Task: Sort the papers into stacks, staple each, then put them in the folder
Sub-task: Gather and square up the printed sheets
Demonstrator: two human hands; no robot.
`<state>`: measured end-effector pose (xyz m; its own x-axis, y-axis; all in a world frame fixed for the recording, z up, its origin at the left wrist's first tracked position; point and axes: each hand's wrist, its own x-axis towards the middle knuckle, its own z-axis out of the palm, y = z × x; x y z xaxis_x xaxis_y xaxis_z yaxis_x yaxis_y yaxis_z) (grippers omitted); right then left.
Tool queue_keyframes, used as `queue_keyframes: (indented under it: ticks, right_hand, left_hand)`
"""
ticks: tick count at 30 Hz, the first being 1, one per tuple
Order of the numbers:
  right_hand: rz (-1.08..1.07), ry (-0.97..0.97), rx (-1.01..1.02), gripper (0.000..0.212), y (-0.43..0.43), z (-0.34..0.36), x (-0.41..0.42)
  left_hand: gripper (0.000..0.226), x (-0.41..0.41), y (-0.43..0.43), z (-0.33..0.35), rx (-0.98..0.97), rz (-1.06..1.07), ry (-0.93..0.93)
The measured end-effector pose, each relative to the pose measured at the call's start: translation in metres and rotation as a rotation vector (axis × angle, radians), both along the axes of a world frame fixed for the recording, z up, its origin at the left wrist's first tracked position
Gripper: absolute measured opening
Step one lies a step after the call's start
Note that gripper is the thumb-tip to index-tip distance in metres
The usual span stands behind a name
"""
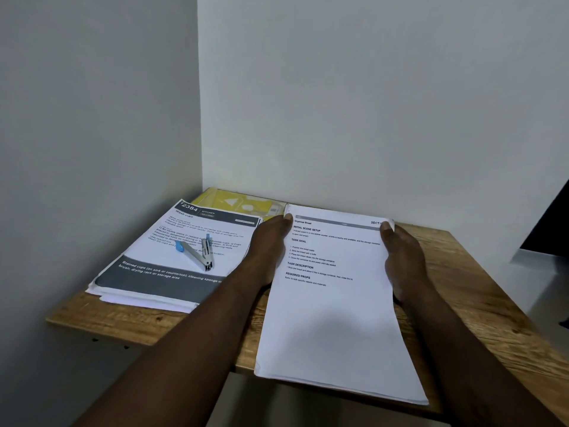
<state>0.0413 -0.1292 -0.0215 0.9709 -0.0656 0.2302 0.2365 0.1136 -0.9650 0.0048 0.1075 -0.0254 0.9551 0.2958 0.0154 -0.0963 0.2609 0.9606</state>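
Observation:
A white paper stack point(335, 309) headed "Organize Bread" lies on the wooden table, its near end hanging over the front edge. My left hand point(271, 241) lies flat against the stack's left edge and my right hand point(403, 254) against its right edge, fingers straight, thumbs at the top corners. To the left sits a second paper stack point(160, 272) with a dark "2384 Kitchen" header. An open metal stapler point(197, 251) with blue ends lies on top of it. A yellow folder point(237, 204) lies in the back corner, partly under the left stack.
The wooden table point(480, 291) is small and stands in a corner, with white walls right behind and to the left. A dark object point(551, 223) stands off the right side. Bare wood shows on the table's right part.

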Motion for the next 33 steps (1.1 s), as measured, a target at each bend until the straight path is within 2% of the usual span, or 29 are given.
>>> queue_keyframes:
  ticks: [10, 18, 21, 25, 30, 33]
  right_hand:
    - [-0.031, 0.002, -0.03, 0.022, -0.001, -0.002, 0.002]
    - [-0.061, -0.008, -0.053, 0.028, 0.001, -0.001, -0.002]
    - [-0.049, -0.014, -0.058, 0.022, 0.001, -0.003, -0.001]
    - [-0.034, -0.021, -0.037, 0.037, 0.004, -0.005, 0.001]
    - [-0.024, 0.051, 0.003, 0.029, 0.005, -0.003, -0.001]
    - [0.022, 0.108, 0.027, 0.019, 0.003, 0.002, -0.005]
  left_hand:
    - [0.023, 0.003, 0.0, -0.001, -0.005, -0.014, -0.009]
    - [0.023, -0.003, -0.001, 0.005, -0.019, -0.001, 0.038]
    - [0.024, -0.005, -0.001, 0.006, -0.005, 0.005, 0.052]
    - [0.029, -0.004, 0.002, 0.002, 0.074, 0.018, 0.058]
    - [0.04, -0.008, 0.004, 0.008, 0.243, 0.093, 0.089]
    - [0.037, -0.015, 0.004, 0.014, 0.319, 0.13, 0.113]
